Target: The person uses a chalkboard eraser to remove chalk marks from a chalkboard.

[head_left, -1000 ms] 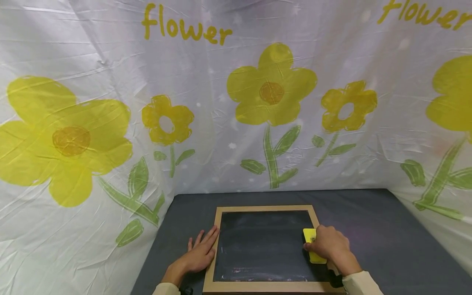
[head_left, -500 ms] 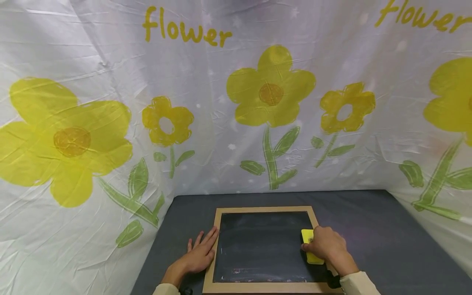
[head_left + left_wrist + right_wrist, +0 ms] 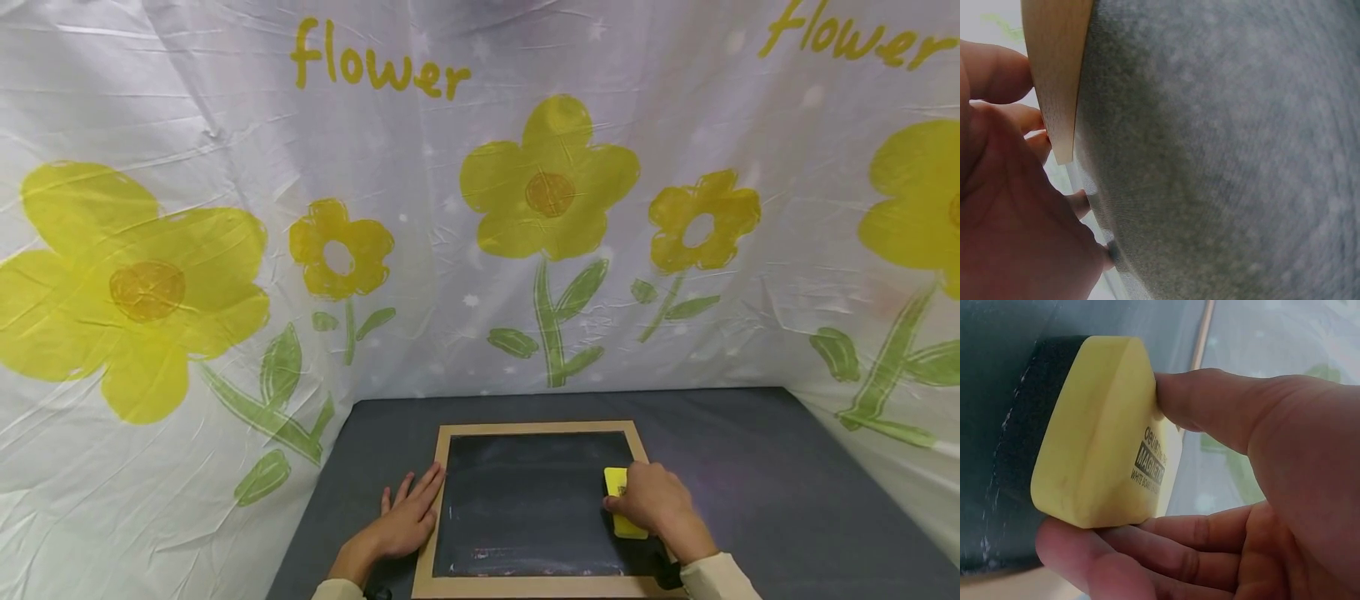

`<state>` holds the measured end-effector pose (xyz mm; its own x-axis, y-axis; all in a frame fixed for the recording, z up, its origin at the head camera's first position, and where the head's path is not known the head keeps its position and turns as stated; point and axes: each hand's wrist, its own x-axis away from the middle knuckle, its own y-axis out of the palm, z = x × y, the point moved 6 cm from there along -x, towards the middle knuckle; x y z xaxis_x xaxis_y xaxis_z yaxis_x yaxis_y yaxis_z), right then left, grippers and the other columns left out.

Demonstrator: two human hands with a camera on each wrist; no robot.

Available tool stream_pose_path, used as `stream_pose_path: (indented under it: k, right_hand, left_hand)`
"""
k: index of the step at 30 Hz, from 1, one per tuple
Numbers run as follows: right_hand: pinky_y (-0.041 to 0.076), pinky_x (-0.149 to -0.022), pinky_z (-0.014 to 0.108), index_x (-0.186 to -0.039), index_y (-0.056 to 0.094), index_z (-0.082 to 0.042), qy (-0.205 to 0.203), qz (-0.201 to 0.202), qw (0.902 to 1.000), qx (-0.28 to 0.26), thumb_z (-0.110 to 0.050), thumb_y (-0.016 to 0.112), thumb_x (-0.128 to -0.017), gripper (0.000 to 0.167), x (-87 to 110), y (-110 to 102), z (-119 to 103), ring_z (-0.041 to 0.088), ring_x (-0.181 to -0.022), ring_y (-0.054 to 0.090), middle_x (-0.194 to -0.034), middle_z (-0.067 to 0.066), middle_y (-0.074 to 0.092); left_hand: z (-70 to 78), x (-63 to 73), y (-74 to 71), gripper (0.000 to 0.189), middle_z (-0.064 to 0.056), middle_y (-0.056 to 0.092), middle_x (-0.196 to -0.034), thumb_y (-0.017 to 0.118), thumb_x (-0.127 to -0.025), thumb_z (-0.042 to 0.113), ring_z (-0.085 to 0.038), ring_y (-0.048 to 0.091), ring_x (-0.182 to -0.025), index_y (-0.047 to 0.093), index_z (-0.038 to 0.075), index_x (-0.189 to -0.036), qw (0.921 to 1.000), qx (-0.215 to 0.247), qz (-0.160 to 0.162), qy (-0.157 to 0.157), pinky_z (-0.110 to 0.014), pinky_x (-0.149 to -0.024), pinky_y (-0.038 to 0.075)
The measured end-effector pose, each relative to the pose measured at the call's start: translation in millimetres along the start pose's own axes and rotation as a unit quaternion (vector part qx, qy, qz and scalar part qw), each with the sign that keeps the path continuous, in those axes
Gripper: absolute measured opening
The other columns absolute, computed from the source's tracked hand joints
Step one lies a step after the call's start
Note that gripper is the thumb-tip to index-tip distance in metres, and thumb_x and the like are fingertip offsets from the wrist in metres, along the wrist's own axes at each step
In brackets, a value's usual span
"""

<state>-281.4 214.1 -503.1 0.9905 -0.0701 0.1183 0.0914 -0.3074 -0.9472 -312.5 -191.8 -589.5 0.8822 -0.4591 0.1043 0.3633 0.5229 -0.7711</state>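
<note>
A small blackboard (image 3: 525, 500) in a light wooden frame (image 3: 536, 428) lies on the dark cloth. Spread along its left edge, my left hand (image 3: 401, 523) touches the frame with its fingers nearly straight. In the left wrist view those fingers (image 3: 1000, 72) meet the side of the wood. Near the board's right side, my right hand (image 3: 660, 502) grips a yellow board eraser (image 3: 1094, 425) between thumb and fingers. The eraser's dark felt (image 3: 1038, 412) faces the board's surface and seems to touch it. Faint chalk smears (image 3: 491, 552) show along the lower edge.
Grey-black cloth (image 3: 757, 475) covers the table around the board. A white curtain (image 3: 450, 350) printed with yellow flowers and writing hangs behind and at both sides. Black straps show at both wrists.
My right hand has slid a short way left across the board with the eraser in its grip. The left hand stays at the frame.
</note>
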Motion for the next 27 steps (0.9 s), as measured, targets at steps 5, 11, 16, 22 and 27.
stream_pose_path:
  k: [5,11,16,22,27]
  right_hand:
    - [0.052,-0.062,0.042,-0.091,0.07,0.0,-0.02,0.021,0.9994,0.018,-0.045,0.091,-0.086,0.049,-1.3,0.8,-9.3,0.024,-0.068,0.059,-0.077,0.008,0.06]
    - [0.052,-0.064,0.043,-0.094,0.07,0.001,-0.025,0.022,0.9993,0.02,-0.043,0.09,-0.086,0.049,-2.9,5.8,-19.3,0.025,-0.07,0.058,-0.079,0.01,0.06]
    - [0.052,-0.061,0.041,-0.087,0.069,-0.002,-0.034,0.03,0.9986,0.028,-0.043,0.09,-0.086,0.046,-4.1,8.7,-31.6,0.023,-0.066,0.058,-0.073,0.007,0.06]
    - [0.053,-0.062,0.042,-0.088,0.069,-0.002,-0.049,0.043,0.9974,0.031,-0.044,0.091,-0.085,0.048,-3.6,13.5,-47.5,0.022,-0.065,0.058,-0.073,0.007,0.06]
    - [0.054,-0.059,0.042,-0.09,0.069,-0.002,-0.044,0.039,0.9983,0.0,-0.043,0.092,-0.084,0.047,-2.7,19.4,-60.8,0.023,-0.065,0.06,-0.075,0.007,0.059]
  left_hand:
    - [7.6,4.2,-3.7,0.065,-0.001,0.012,-0.187,0.044,-0.116,0.033,-0.059,0.0,-0.165,0.024,0.023,-0.177,0.9997,0.019,-0.006,0.012,-0.089,-0.114,-0.015]
    - [-0.5,0.7,-0.1,0.065,-0.001,0.015,-0.186,0.044,-0.115,0.032,-0.057,0.005,-0.166,0.025,0.025,-0.177,0.9999,0.002,0.008,0.008,-0.088,-0.116,-0.01]
    - [-1.8,-0.9,0.8,0.066,-0.003,0.017,-0.186,0.046,-0.114,0.029,-0.058,0.006,-0.166,0.026,0.023,-0.177,0.9997,0.004,0.022,0.013,-0.088,-0.116,-0.009]
    - [-1.7,-1.6,1.8,0.066,-0.005,0.016,-0.186,0.046,-0.114,0.026,-0.059,0.005,-0.165,0.026,0.02,-0.177,0.9997,0.003,0.023,0.011,-0.088,-0.115,-0.009]
    - [-2.6,-2.6,2.8,0.066,-0.008,0.02,-0.185,0.048,-0.112,0.019,-0.055,0.008,-0.167,0.029,0.018,-0.175,0.9996,-0.003,0.029,0.002,-0.086,-0.118,-0.007]
